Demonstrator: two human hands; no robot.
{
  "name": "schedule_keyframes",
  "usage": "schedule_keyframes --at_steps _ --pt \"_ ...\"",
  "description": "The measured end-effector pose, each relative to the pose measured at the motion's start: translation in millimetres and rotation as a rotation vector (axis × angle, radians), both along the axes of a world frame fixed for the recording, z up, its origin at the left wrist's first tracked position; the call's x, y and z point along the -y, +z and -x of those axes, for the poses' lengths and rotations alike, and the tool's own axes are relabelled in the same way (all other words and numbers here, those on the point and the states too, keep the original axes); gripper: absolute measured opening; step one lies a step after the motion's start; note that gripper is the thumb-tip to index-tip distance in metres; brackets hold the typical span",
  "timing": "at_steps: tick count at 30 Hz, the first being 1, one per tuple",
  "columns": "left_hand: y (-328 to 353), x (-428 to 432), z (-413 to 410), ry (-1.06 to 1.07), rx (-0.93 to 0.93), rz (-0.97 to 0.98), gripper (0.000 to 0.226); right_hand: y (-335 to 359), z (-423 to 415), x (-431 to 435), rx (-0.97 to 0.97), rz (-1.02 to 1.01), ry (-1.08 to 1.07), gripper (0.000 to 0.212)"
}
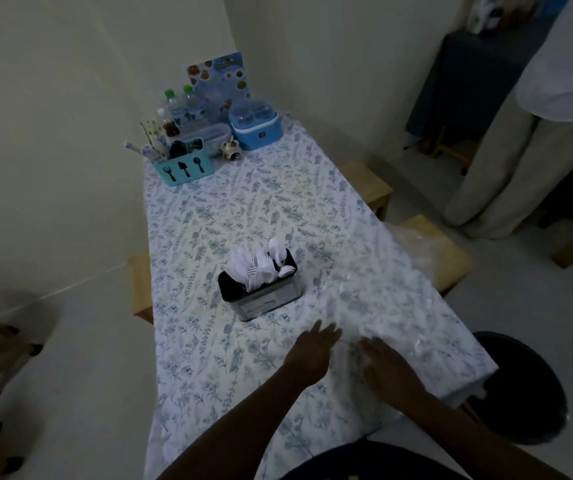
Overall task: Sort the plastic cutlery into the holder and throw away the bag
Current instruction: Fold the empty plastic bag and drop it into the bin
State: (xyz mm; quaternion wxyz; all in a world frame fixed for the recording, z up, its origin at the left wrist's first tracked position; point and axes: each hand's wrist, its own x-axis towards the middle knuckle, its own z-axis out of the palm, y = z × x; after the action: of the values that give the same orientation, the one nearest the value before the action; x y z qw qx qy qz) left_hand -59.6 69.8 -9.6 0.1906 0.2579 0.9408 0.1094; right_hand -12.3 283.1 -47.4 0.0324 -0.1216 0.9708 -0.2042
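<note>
Left hand [312, 351] lies open, fingers straight, at the near edge of the one clear bag [375, 299]; right hand [387, 365] rests on it, grip too blurred to tell. The bag's length runs away and rightward from both hands on the table [209, 237]. One holder [264, 299] of cutlery [257, 265] stands beyond the left hand, one bin [520, 393] below the right.

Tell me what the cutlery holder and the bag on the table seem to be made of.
Holder: likely tin or glossy plastic, its side reflecting light, rim black. Bag: thin clear plastic film, crinkled and shiny; the tablecloth print shows through.
</note>
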Motion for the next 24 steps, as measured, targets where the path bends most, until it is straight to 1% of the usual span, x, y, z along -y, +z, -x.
schedule_keyframes --at_steps 2,3,4,6,9,11,13,14,16,17,18,19,20,22,24 --pt "-4 -2 -2 -0.037 0.038 0.134 0.06 0 -5 -7 0.078 -0.078 0.074 0.05" --pt "-9 -2 -4 -0.04 0.039 0.159 0.06 0 -7 -9 0.113 -0.1 0.092 0.054" --pt "-13 0 -5 -0.045 -0.011 0.143 0.061 0 -9 -10 0.143 -0.116 0.104 0.055" --pt "-22 5 -7 -0.008 -0.049 0.132 0.065 3 -13 -10 0.175 -0.132 0.122 0.055" --pt "-21 9 -9 -0.038 -0.038 0.155 0.068 -2 -17 -8 0.17 -0.078 0.114 0.051" --pt "-15 7 -12 0.028 0.001 0.203 0.06 -6 -18 -4 0.173 -0.013 0.134 0.047" --pt "-11 2 -15 0.145 -0.039 0.226 0.046 -6 -14 2 0.123 0.019 0.203 0.036" --pt "-7 -2 -16 0.202 -0.052 0.214 0.044 -6 -10 4 0.09 0.057 0.236 0.032" --pt "-6 -12 -18 0.229 -0.055 0.173 0.047 -3 3 0 0.095 0.195 0.193 0.032" --pt "-5 -17 -19 0.214 -0.02 0.157 0.053 -2 11 -5 0.078 0.236 0.141 0.035" --pt "-5 -23 -18 0.198 0.017 0.143 0.059 -1 21 -12 0.06 0.275 0.071 0.034" --pt "-3 -28 -17 0.184 0.059 0.135 0.064 -2 32 -20 0.041 0.276 0.011 0.029" --pt "-3 -33 -16 0.168 0.098 0.136 0.068 0 42 -30 0.025 0.249 -0.028 0.031" --pt "-5 -37 -12 0.152 0.161 0.138 0.073 2 59 -51 0.031 0.178 -0.06 0.043" --pt "-8 -35 -11 0.144 0.212 0.163 0.078 4 69 -71 0.06 0.107 -0.057 0.047"
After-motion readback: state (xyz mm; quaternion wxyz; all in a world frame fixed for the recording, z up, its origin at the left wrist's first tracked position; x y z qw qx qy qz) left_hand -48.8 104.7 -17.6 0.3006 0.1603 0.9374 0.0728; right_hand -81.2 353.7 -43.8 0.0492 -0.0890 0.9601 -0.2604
